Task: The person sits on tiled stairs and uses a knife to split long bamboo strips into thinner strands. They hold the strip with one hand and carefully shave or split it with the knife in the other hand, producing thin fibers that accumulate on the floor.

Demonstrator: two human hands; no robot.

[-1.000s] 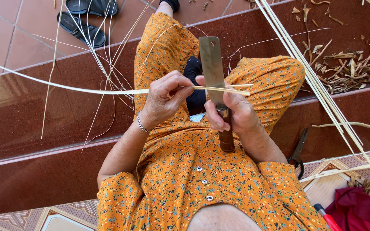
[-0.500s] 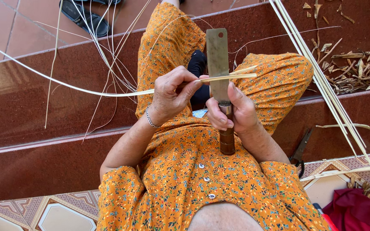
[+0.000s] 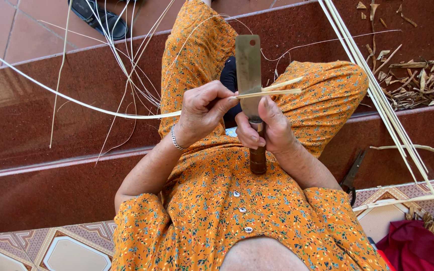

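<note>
I sit on red-brown steps in an orange flowered outfit. My right hand [image 3: 267, 128] grips the wooden handle of a flat rectangular knife [image 3: 247, 65], blade pointing up and away from me. My left hand [image 3: 204, 110] pinches a long thin bamboo strip [image 3: 91, 108] that runs in from the far left and lies across the blade. Past the blade the strip splits into two thin ends [image 3: 282, 88]. My right thumb presses the strip against the blade.
Loose pale strips [image 3: 126, 60] trail over the steps at upper left near a black sandal [image 3: 99, 20]. A bundle of long bamboo slats [image 3: 377, 95] crosses the right side, with shavings [image 3: 423, 80] behind. A second tool [image 3: 352, 173] lies by my right elbow, a red cloth [image 3: 418, 248] at lower right.
The knife and both hands have stayed close together while the strip's split ends have shifted a little along the blade. The camera view has drifted slightly.
</note>
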